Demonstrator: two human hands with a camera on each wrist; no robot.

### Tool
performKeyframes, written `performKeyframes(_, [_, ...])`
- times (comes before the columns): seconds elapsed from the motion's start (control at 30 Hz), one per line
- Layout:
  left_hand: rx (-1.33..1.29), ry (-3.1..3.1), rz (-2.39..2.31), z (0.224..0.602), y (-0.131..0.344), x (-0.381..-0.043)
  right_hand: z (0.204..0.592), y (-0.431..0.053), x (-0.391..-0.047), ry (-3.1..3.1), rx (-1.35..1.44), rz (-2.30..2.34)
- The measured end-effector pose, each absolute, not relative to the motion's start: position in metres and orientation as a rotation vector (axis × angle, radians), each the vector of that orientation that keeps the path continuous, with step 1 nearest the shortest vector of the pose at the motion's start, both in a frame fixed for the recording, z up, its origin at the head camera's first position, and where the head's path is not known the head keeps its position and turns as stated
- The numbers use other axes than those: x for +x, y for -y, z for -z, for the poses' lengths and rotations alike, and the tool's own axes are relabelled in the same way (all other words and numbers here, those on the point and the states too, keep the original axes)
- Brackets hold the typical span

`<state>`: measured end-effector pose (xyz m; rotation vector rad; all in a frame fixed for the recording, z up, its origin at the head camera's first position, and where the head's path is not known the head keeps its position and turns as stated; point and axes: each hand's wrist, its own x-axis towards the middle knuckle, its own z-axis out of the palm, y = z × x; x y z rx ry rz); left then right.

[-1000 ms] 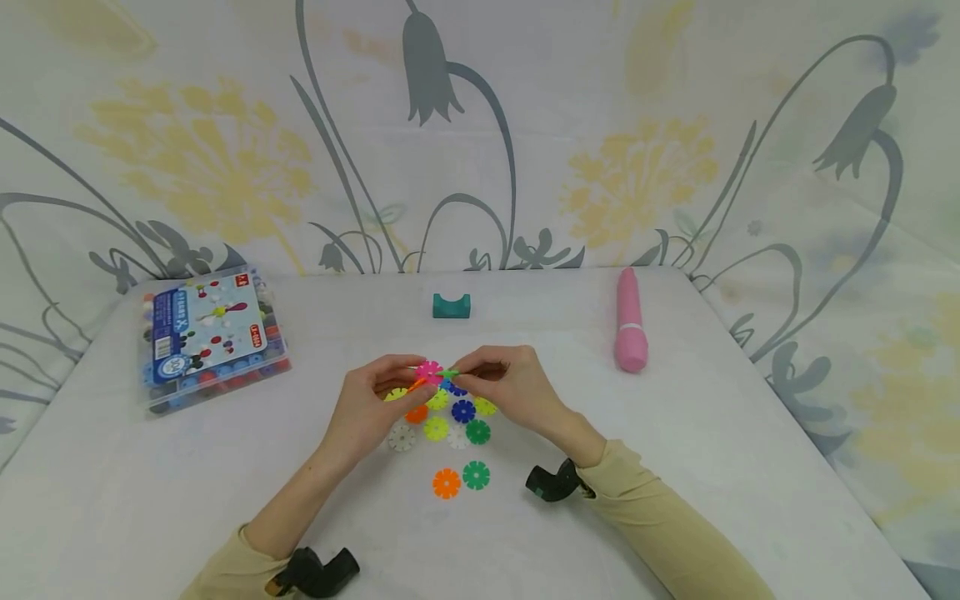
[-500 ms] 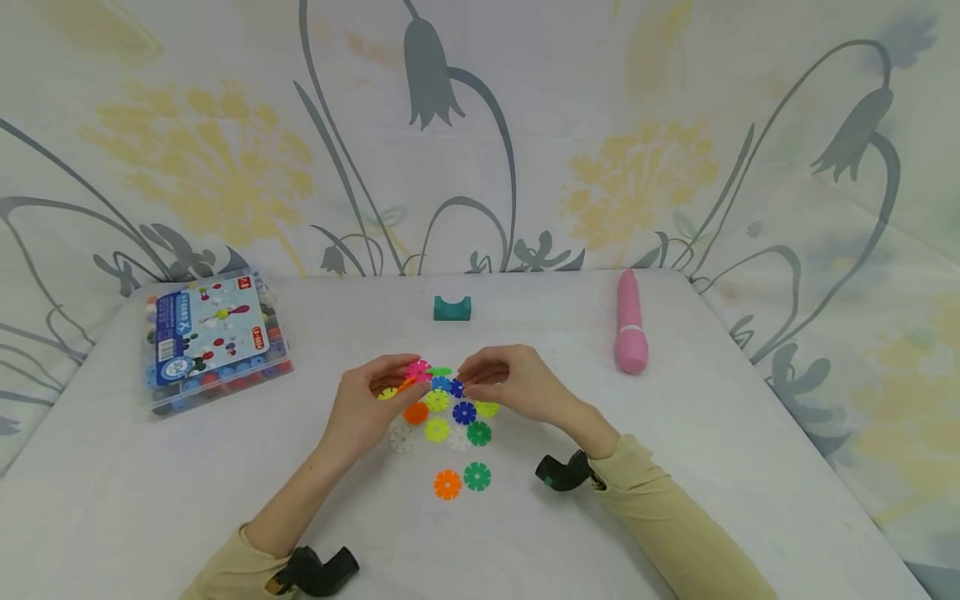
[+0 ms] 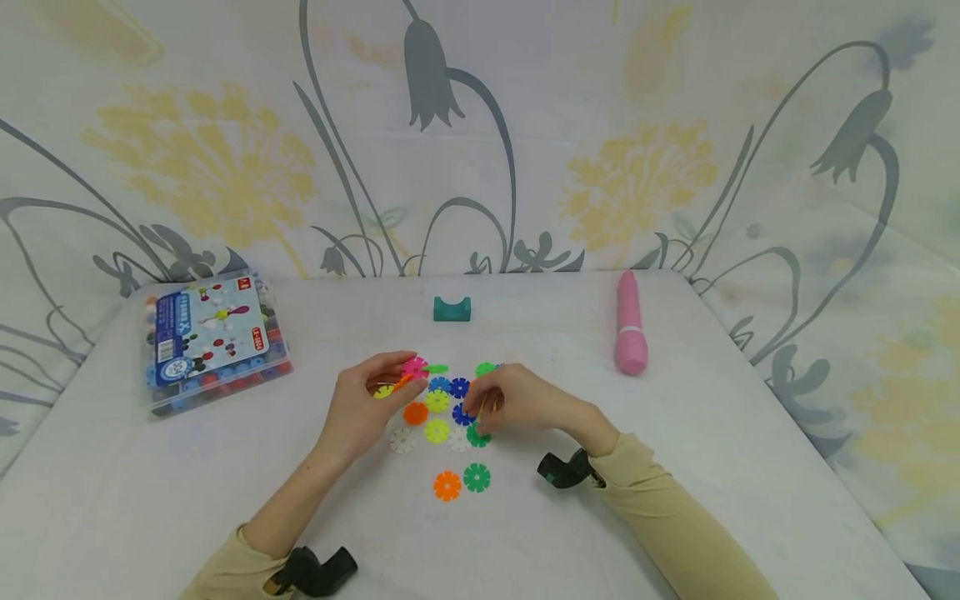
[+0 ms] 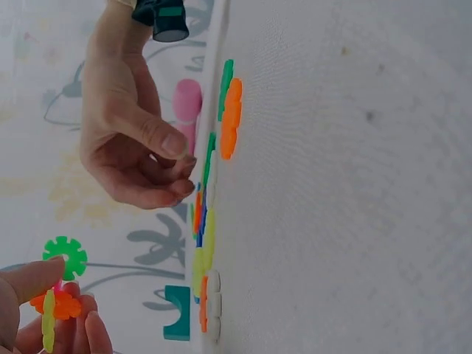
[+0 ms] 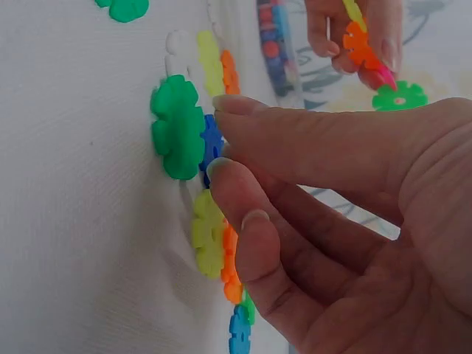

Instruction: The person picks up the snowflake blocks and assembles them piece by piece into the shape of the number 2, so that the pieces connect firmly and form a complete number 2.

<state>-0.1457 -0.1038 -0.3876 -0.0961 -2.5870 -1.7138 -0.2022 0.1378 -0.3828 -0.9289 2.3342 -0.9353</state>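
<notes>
My left hand (image 3: 356, 408) holds a cluster of joined notched plastic discs above the table. In it are a pink disc (image 3: 412, 367), a bright green disc (image 4: 71, 266), an orange disc (image 4: 63, 304) and a yellow disc (image 4: 49, 328). My right hand (image 3: 528, 400) is low over the loose discs, thumb and fingers bent with a gap between them. Its fingertips are right at a dark blue disc (image 5: 212, 140), beside a dark green disc (image 5: 177, 129). In the head view that hand partly covers both.
Several loose discs lie around, among them a white disc (image 3: 402, 440) and, nearer me, an orange disc (image 3: 447, 492). At the back stand a teal block (image 3: 452, 312) with a curved notch, a pink bottle-shaped object (image 3: 632, 342) and, left, a clear box (image 3: 217, 350) of coloured parts.
My right hand has let go of the green disc on the cluster and moved right and down to the loose discs. The left hand has drawn slightly left, still holding the cluster.
</notes>
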Motion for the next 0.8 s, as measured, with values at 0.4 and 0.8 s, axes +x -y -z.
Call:
performKeyframes(0.4, [-0.072,2.593,1.717,0.3855,0.1039,-0.1461,0.3856,-0.1367,-0.2003,-2.333,-1.014,0.820])
performKeyframes(0.8, [-0.097,2.575,1.715,0.3895,0.1029,-0.1458,0.3880,-0.1368,-0.1977,-2.368,-0.982,0.785])
